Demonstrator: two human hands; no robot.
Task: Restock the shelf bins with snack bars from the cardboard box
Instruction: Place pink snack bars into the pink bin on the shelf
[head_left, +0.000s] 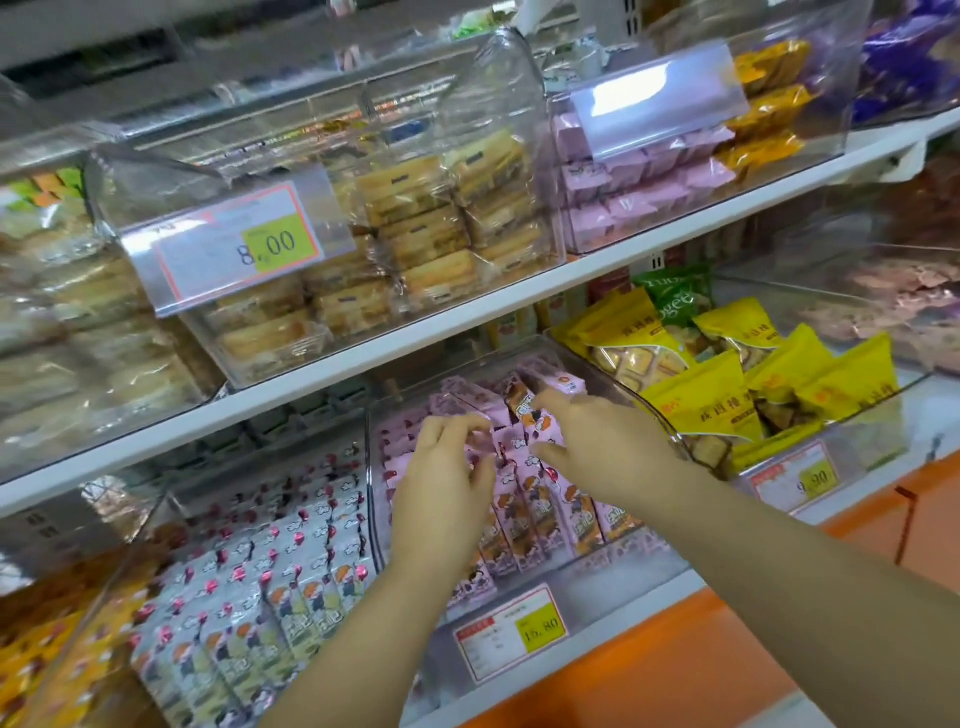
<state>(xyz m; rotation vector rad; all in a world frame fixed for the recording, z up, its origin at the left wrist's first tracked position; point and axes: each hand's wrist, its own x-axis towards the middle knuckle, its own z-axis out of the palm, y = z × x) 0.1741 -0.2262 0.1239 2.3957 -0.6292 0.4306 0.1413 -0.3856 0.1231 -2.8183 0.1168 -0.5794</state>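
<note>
Pink snack bars (540, 512) stand in rows in a clear shelf bin (631, 569) on the lower shelf, at the middle of the head view. Both my hands are inside this bin. My left hand (441, 488) curls its fingers over the tops of the pink bars on the left side of the bin. My right hand (602, 447) pinches a few pink bars (535, 421) between forefinger and thumb near the back of the bin. The cardboard box is out of view.
A bin of white-wrapped bars (270, 561) sits to the left and a bin of yellow bags (727, 379) to the right. The white upper shelf (467, 322) carries clear bins of biscuits (415, 223) just above my hands. A price tag (511, 631) hangs on the pink bin's front.
</note>
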